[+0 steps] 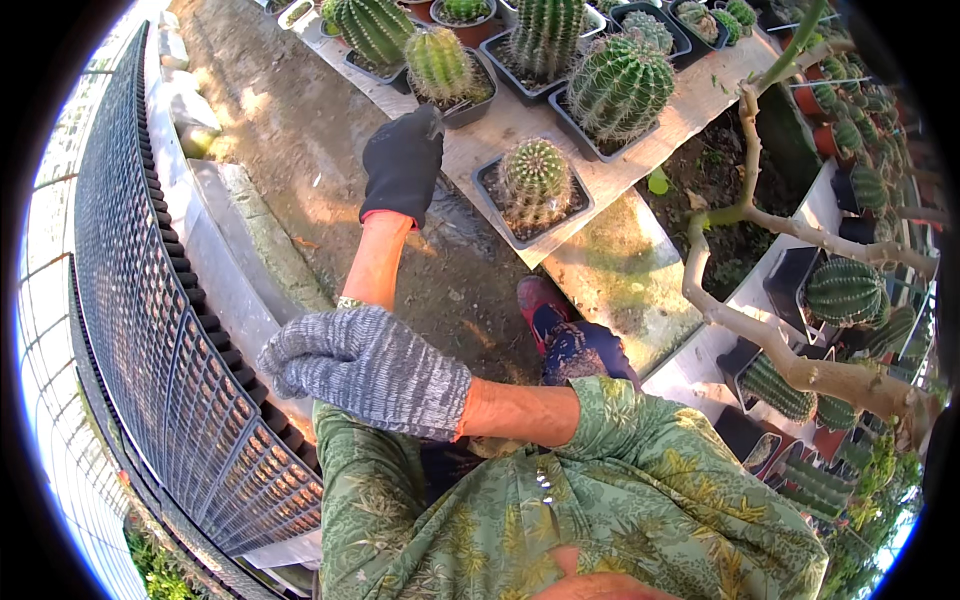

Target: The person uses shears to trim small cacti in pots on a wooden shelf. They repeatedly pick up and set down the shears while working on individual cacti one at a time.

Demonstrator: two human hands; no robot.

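Reaching with the left hand (403,165), black-gloved, fingers closing on the pot (462,100) rim of a barrel cactus (438,62); right hand (365,368), grey-gloved, is hanging loosely curled, gripping nothing.

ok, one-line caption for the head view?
Left hand in a black glove reaches toward a potted cactus; right hand in a grey knit glove hangs lower.

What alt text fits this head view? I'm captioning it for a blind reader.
A person's left hand in a black glove reaches to the edge of a potted cactus on a wooden board crowded with cacti in square pots. The right hand, in a grey knit glove, rests nearer the body beside a stack of black trays.
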